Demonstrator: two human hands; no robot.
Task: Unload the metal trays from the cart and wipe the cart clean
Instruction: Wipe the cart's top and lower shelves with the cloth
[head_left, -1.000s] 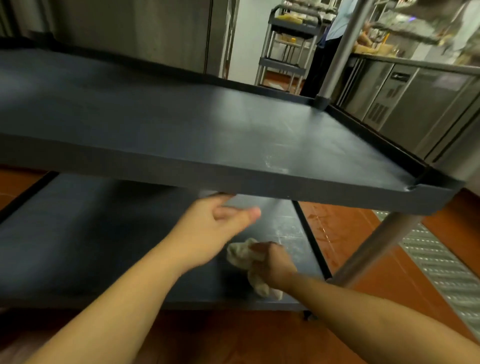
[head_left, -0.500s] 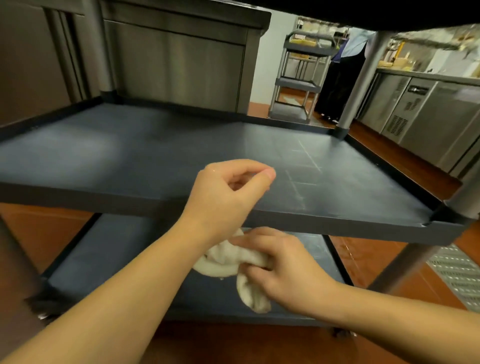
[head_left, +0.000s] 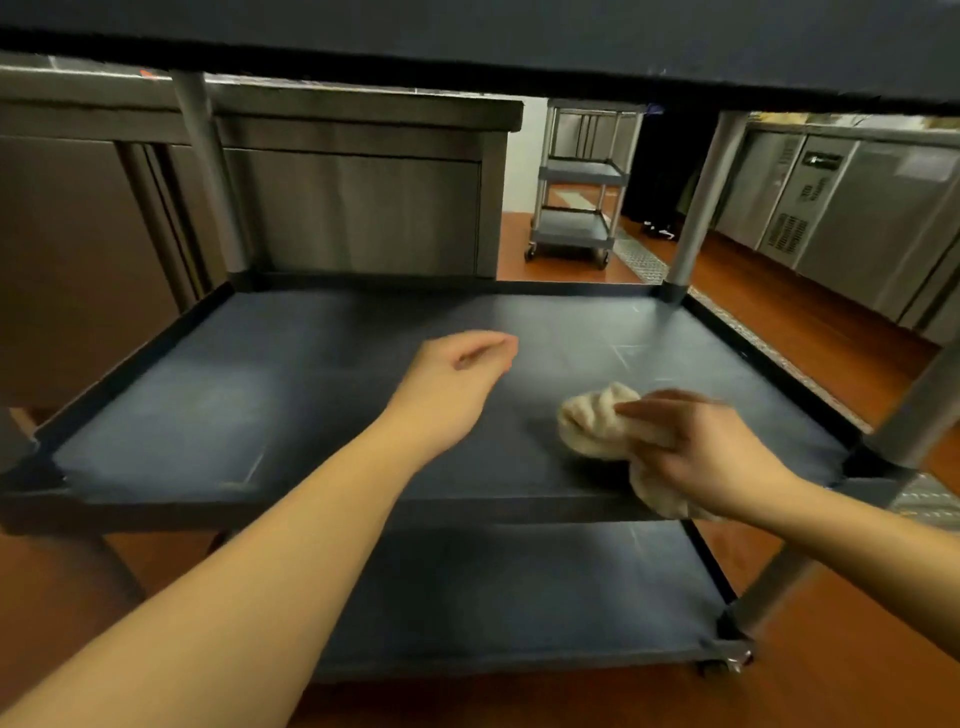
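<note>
**A:** Which step am I looking at?

**B:** From my feed, the wiping step. No metal trays show on any shelf, so I judge the unloading done. The right hand (head_left: 711, 447) grips a bunched pale cloth (head_left: 592, 421), fingers curled over it, and presses it onto the dark middle shelf (head_left: 291, 395) of the cart (head_left: 205, 171). Lay a clock face on that shelf, twelve at the far edge. The cloth sits at about four o'clock, near the front rim, with its tail hanging over that edge. The hand is smeared by blur.

**A:** And the other hand?

**B:** The left hand (head_left: 447, 384) hangs over the shelf's centre, fingers loosely curled, holding nothing. I cannot tell whether it touches the surface.

**A:** What does the next move call for?

**B:** My guess is a sweep of the cloth from four toward nine o'clock, then out to the far corners. Pale streaks show toward two o'clock. The left hand should be out of the path. The bottom shelf (head_left: 519, 587) shows faint marks and may need a pass too.

**A:** Counts?

**B:** Two hands and one cloth. This cart has three shelves: the top shelf (head_left: 467, 31) seen from beneath, the middle and the bottom. No metal trays are in view. One wheel (head_left: 727, 662) shows at five o'clock in the picture. One second cart (head_left: 576, 208) stands well apart, past the far rim at about one o'clock.
</note>
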